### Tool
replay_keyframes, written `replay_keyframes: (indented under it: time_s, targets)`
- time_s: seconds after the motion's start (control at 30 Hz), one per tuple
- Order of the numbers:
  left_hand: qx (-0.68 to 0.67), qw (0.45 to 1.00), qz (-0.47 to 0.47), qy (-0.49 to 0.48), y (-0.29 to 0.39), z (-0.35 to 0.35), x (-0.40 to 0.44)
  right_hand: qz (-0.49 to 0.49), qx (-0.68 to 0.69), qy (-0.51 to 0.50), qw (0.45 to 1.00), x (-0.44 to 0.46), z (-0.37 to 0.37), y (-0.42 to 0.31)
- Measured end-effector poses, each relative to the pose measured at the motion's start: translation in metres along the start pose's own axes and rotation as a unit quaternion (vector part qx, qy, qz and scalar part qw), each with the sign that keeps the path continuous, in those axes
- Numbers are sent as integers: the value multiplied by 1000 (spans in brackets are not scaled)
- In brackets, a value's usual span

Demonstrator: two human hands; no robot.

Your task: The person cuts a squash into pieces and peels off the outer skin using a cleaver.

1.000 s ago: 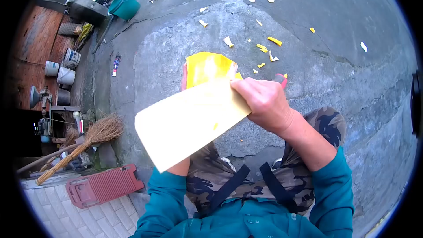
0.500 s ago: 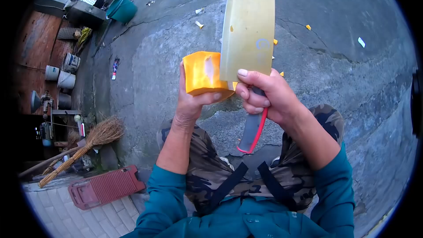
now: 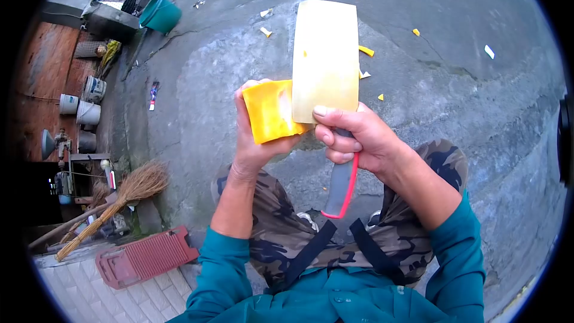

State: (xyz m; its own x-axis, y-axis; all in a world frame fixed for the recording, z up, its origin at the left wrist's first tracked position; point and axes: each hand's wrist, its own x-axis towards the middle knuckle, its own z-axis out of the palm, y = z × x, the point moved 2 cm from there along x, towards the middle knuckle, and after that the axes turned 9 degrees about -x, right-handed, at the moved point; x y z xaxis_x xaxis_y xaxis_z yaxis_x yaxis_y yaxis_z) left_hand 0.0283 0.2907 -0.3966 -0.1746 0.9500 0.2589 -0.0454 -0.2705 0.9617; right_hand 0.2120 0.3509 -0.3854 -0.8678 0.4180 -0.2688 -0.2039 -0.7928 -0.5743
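Head view: looks down past a person's teal sleeves [image 3: 457,242] and camouflage trousers [image 3: 272,203], knees apart, to concrete ground [image 3: 227,72].
Left hand [image 3: 254,152]: fingers and thumb clamped around a yellow-orange block [image 3: 270,110], raised above the ground between the knees and the scraps.
Right hand [image 3: 359,134]: fingers wrapped around the grey-and-red handle of a cleaver [image 3: 326,60], thumb pressed flat on the blade.
Broad blade: points away from the person and overlaps the block's right edge; whether they touch cannot be told.
Just changed: a second ago the blade slanted left over the left forearm; now it has swung away, exposing the block's flat face, which suggests a pause between strokes.
Scraps [image 3: 366,51]: yellow and pale bits scattered beyond the hands.
Left edge: green bucket [image 3: 160,15], straw broom [image 3: 140,185].
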Motion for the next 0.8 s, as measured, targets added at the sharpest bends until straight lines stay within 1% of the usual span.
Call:
replay_keyframes:
  time_s: [0.03,0.07,0.13,0.17,0.23,0.27,0.33,0.4,0.5,0.57,0.63,0.7,0.8]
  targets:
    - [30,1000,-1,0,0,-1,-2,3,2,2,1000,0,0,2]
    - [30,1000,-3,1,0,-2,-2,2,3,12,1000,1,0,3]
    - [85,996,16,-6,-1,-3,0,1,3,21,1000,5,0,7]
    - [84,996,13,-8,-1,-3,0,-7,26,15,1000,6,0,10]
    - [153,987,45,-12,0,-3,2,-18,49,11,999,9,-1,15]
    - [151,987,47,-15,1,-3,3,-14,58,12,998,10,-1,16]
    - [33,997,-70,1,1,-3,0,-7,69,17,997,9,-1,16]
    - [31,998,-62,-8,-1,-3,1,-13,18,25,999,9,0,13]
    - [38,997,-56,-22,-1,-8,0,6,35,0,999,14,-11,14]
    - [41,997,-58,-30,-1,-6,-1,1,34,-7,999,13,-10,14]
    - [-14,996,-84,-15,3,-2,-2,-3,32,-17,999,14,-12,13]
    - [-16,996,-84,-22,4,-3,-3,11,15,-53,998,18,-20,10]
    - [-4,997,-76,-30,2,-2,-2,1,-3,-24,1000,17,-19,9]
